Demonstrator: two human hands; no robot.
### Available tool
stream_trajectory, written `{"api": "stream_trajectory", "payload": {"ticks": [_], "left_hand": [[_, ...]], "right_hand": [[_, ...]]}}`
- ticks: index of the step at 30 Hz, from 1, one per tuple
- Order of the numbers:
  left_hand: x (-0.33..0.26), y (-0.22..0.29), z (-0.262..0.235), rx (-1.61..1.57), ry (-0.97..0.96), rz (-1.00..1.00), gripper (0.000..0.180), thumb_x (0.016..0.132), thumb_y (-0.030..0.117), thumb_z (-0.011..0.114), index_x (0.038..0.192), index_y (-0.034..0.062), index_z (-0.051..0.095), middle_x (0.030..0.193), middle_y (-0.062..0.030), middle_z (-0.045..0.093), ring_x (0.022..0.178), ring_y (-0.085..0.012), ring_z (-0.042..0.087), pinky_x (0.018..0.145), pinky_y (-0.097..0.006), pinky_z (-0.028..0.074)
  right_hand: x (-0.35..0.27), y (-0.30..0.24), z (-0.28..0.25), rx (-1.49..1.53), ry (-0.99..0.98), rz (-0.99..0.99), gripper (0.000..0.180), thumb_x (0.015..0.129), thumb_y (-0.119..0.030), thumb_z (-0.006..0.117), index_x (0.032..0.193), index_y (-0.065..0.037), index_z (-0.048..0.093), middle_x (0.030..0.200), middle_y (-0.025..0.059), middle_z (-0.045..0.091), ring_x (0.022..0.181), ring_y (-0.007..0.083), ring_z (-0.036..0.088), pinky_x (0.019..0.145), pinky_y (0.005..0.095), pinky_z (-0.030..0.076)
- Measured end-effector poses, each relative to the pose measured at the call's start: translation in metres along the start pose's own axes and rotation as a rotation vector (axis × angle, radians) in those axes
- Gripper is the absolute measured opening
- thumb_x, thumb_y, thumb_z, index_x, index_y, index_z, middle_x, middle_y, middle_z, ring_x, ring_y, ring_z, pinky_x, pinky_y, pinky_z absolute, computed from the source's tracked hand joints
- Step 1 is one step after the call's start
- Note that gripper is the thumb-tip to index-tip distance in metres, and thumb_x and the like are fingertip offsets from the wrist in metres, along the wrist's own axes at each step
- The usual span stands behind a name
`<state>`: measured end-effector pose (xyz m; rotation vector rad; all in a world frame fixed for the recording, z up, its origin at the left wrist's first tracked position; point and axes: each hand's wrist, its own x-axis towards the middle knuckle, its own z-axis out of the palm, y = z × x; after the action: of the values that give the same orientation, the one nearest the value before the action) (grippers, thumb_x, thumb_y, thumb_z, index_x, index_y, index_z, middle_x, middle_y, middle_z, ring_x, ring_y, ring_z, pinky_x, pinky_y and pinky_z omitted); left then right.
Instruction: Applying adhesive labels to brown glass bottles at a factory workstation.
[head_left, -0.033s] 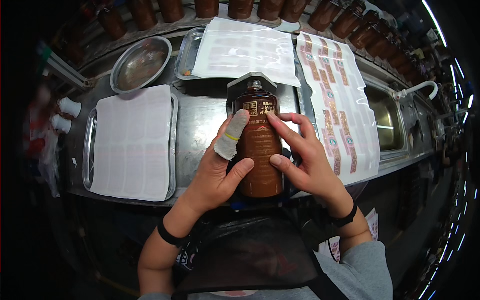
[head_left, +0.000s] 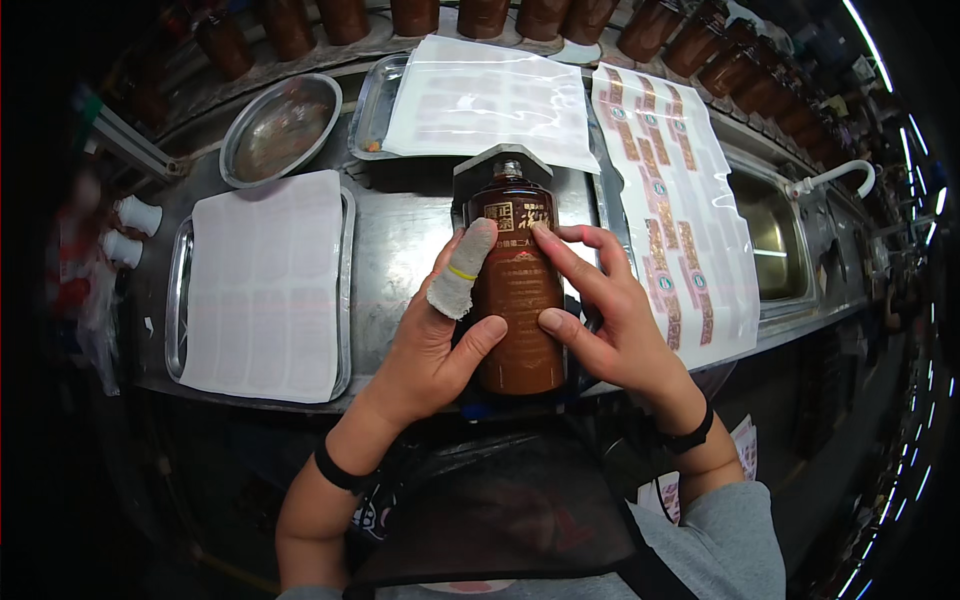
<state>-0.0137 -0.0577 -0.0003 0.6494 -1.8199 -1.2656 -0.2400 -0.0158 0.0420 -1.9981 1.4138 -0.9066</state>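
left hand and right hand both clasp the brown bottle lying on the steel table, fingertips smoothing its front label. that label looks stuck on already; label sheets wait alongside.

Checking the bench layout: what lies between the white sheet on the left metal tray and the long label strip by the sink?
In the head view, the brown ceramic bottle, held by both hands.
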Motion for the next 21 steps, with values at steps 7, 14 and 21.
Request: {"api": "stream_trajectory", "payload": {"ticks": [7,14,21], "left_hand": [[0.003,0.0,0.001,0.017,-0.014,0.017,0.07,0.095,0.014,0.062,0.156,0.0041,0.03,0.159,-0.0178,0.033,0.147,-0.0322,0.032,0.12,-0.04,0.023],[0.004,0.002,-0.002,0.097,-0.048,0.01,0.074,0.095,0.012,0.061,0.157,0.0024,0.024,0.161,-0.0182,0.03,0.149,-0.0293,0.029,0.121,-0.038,0.021],[-0.011,0.012,0.013,-0.181,0.032,-0.171,0.109,0.088,0.017,0.073,0.158,0.0018,-0.009,0.164,-0.0277,0.009,0.152,-0.034,0.016,0.123,-0.041,0.015]], "right_hand": [[-0.001,0.0,-0.002,-0.024,0.0,-0.008,0.065,0.088,-0.027,0.071,0.148,-0.013,0.049,0.133,0.0229,0.049,0.128,0.0389,0.047,0.104,0.0435,0.044],[0.0,0.003,-0.011,0.301,0.075,0.314,0.06,0.09,-0.027,0.071,0.146,-0.013,0.053,0.127,0.0113,0.057,0.104,0.012,0.058,0.09,0.0333,0.049],[-0.012,0.077,-0.037,1.214,0.626,0.779,0.029,0.095,-0.017,0.062,0.117,0.001,0.065,0.1,0.0059,0.067,0.089,0.0102,0.064,0.079,0.0259,0.053]]}}
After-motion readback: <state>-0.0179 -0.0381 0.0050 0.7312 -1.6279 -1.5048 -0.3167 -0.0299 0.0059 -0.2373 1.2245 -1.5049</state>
